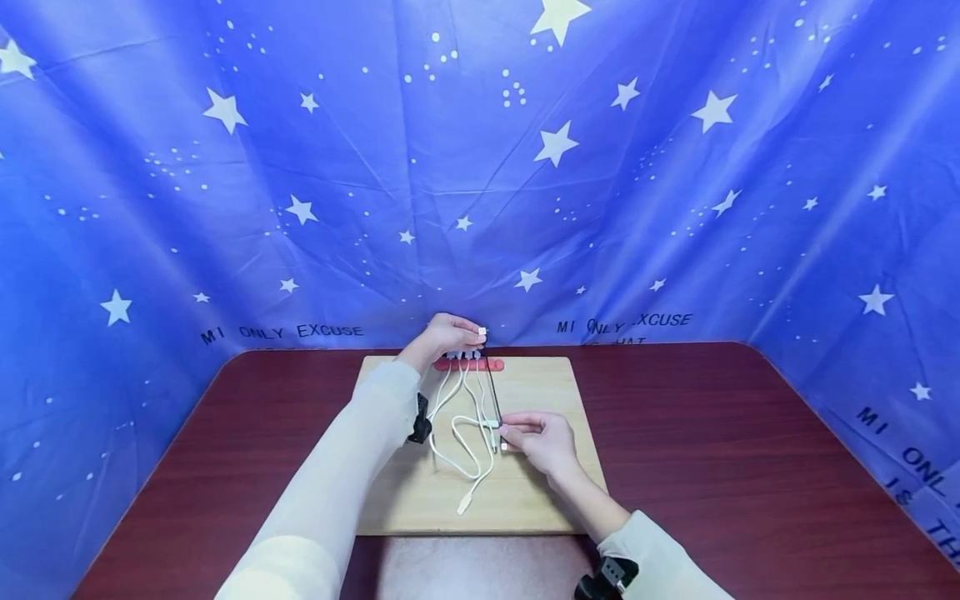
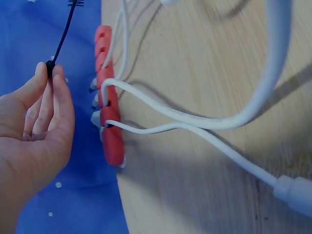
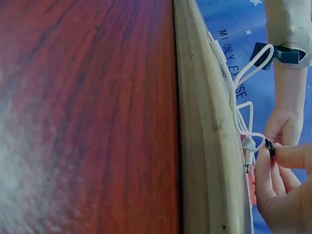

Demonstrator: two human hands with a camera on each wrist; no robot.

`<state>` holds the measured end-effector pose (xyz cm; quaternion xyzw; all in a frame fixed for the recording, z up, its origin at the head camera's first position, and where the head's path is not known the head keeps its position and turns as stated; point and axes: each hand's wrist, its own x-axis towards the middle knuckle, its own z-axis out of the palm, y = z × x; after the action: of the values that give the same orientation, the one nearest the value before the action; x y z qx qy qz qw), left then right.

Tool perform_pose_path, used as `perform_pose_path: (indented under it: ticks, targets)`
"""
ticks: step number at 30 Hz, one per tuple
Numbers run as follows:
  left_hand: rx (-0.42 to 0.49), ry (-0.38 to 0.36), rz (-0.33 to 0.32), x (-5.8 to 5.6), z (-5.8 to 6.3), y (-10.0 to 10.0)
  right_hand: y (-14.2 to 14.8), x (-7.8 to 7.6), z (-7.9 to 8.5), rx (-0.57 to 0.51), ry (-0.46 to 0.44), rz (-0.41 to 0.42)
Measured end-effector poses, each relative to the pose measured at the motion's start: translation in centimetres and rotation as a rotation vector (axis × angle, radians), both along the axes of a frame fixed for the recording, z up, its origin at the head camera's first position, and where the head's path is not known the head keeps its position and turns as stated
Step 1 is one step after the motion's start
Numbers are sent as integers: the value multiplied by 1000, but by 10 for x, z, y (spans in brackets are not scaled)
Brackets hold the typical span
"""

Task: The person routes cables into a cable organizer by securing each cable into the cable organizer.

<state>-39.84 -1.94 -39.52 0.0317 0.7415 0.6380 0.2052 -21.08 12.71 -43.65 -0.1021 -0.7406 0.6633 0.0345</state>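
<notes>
A thin black cable (image 1: 491,387) runs taut between the two hands. My left hand (image 1: 452,333) pinches its upper end beyond the board's far edge; in the left wrist view the thumb and a finger grip a small black connector (image 2: 50,68). Nearer me, my right hand (image 1: 546,442) pinches the cable's lower end over the board, and a small pale tip (image 1: 504,447) shows below its fingers. Below the left hand, a red cable holder (image 2: 113,144) lies along the board's far edge. Several white cables (image 1: 472,475) are seated in its slots, their lengths looping towards me.
The light wooden board (image 1: 540,508) lies on a dark red-brown table (image 1: 690,467). A blue star-patterned curtain (image 1: 465,150) stands behind and on both sides. One white plug (image 1: 464,503) lies near the board's front.
</notes>
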Motion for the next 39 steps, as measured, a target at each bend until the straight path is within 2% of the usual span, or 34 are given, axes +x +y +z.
perform_pose_path:
  ticks: [4,10,14,19,26,30,37,39]
  targets:
    - [-47,41,-21,0,-5,-5,-2,0,-1,13,-6,-9]
    - [-211,188,-31,0,-12,-16,-8,-2,0,81,13,7]
    - [-245,235,-48,-1,-14,-19,-13,-2,1,85,12,25]
    - [-233,257,-54,-2,-15,-18,-14,-3,0,90,15,20]
    - [-224,215,-69,-3,-19,-9,-12,-1,-4,105,0,9]
    - [-226,217,-64,-5,-21,-3,-9,-2,-7,112,-8,-1]
    - [-255,266,-45,-4,-21,1,-3,-1,-6,81,81,59]
    - [-264,280,-50,-5,-21,2,-3,-1,-5,77,66,53]
